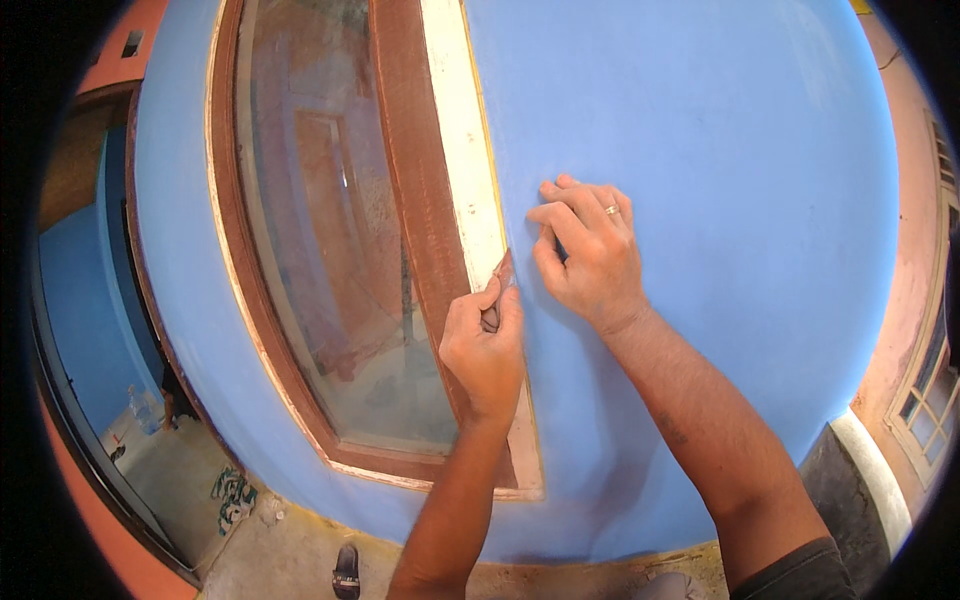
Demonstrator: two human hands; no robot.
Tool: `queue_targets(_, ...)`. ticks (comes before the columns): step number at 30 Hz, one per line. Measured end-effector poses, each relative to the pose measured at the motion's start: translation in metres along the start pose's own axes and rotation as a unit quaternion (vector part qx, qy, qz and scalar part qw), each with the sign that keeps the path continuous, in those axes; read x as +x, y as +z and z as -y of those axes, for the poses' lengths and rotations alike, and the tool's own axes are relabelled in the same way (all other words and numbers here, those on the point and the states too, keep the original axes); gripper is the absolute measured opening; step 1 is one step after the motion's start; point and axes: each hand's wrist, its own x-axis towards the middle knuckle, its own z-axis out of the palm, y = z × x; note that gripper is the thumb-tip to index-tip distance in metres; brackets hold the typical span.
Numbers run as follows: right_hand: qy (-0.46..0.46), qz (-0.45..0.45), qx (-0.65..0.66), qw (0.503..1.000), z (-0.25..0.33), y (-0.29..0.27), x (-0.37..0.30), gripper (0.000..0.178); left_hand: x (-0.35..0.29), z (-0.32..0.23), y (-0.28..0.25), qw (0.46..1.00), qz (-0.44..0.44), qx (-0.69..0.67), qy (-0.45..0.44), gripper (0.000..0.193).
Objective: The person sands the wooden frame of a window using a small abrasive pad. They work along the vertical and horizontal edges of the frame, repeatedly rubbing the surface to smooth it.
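My left hand (482, 350) pinches a small folded piece of reddish-brown sandpaper (504, 268) between thumb and fingers. Its pointed tip meets the right edge of the cream window trim (462, 150), where the trim borders the blue wall (690, 180). Up and to the right, my right hand (592, 245) rests its fingertips on the wall. Those fingers are bent and apart, with a ring on one and nothing seen in them. Left of the trim stands the brown wooden window frame (408, 150) around a reflecting glass pane (325, 220).
On the left is a doorway with a plastic bottle (145, 410) on the floor inside. A patterned cloth (233, 498) lies by the threshold, and a dark sandal (346, 572) below the window. A low dark ledge (845, 490) with a pale top juts out at right.
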Motion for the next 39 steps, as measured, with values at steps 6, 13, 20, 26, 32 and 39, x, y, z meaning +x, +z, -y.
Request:
queue_targets(6, -0.001, -0.007, 0.003, 1.0, 0.001, 0.001, 0.0, 0.016, 0.062, -0.019, 0.016, 0.999, -0.028, 0.017, -0.016, 0.022)
queue_targets(13, -0.001, -0.008, 0.001, 1.0, -0.006, -0.001, -0.004, 0.015, 0.06, -0.008, 0.021, 0.997, -0.05, 0.021, 0.046, 0.023)
queue_targets(20, 0.0, -0.006, 0.008, 1.0, 0.0, -0.001, 0.0, 0.014, 0.03, 0.021, 0.011, 0.988, -0.085, 0.025, 0.13, 0.031)
queue_targets(26, -0.003, -0.01, 0.009, 1.0, -0.004, -0.002, -0.002, 0.014, 0.005, 0.019, 0.003, 0.974, -0.031, 0.076, 0.212, 0.031)
queue_targets(32, -0.008, -0.004, 0.006, 1.0, -0.001, -0.001, 0.001, 0.014, -0.002, 0.013, -0.005, 0.993, 0.029, -0.099, -0.064, 0.032)
queue_targets(39, -0.008, -0.001, 0.003, 1.0, -0.004, -0.001, -0.001, 0.015, 0.002, 0.013, -0.009, 0.992, 0.043, 0.065, 0.104, 0.042)
